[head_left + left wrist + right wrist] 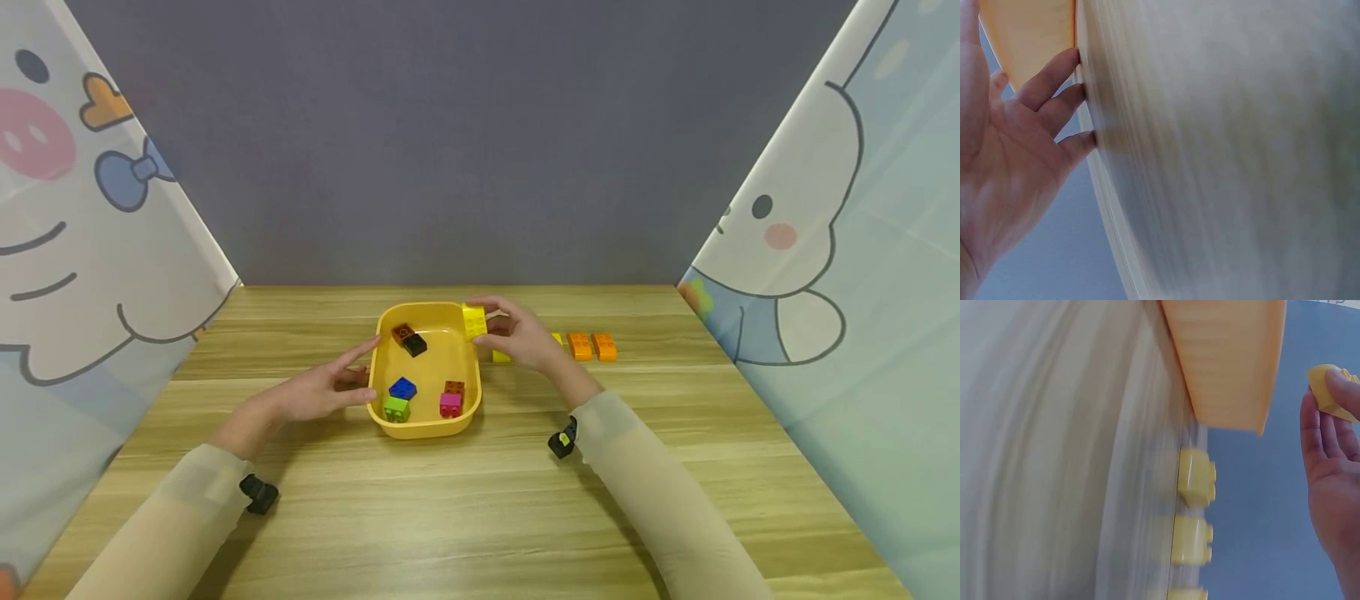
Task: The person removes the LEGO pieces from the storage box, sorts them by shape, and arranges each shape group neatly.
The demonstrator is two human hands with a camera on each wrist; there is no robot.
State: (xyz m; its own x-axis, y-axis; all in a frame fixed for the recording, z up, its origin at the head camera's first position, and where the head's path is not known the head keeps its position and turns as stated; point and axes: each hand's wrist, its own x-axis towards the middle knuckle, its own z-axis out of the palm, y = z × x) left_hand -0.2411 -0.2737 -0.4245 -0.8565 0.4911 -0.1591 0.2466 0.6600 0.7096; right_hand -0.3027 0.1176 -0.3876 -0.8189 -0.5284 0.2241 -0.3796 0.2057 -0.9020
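Observation:
My right hand point(525, 337) pinches a yellow toy building brick point(474, 322) between thumb and fingers, over the right rim of a yellow plastic tub point(425, 429). In the right wrist view the held brick point(1329, 390) is above the level of the table, apart from the tub's wall point(1229, 362). At the tub's left side, my left hand point(318, 392) rests its thumb and a finger against the rim, fingers spread and fairly straight. Inside the tub lie a black brick point(415, 344), a blue brick point(402, 388), a green brick point(396, 409), a magenta brick point(451, 406) and brown bricks point(402, 333).
Right of the tub, a row of bricks stands on the wooden table point(450, 517): yellow bricks point(1191, 540), partly hidden by my right hand in the head view, then two orange bricks point(580, 347). A grey panel point(457, 150) rises behind the table, with printed cloths either side.

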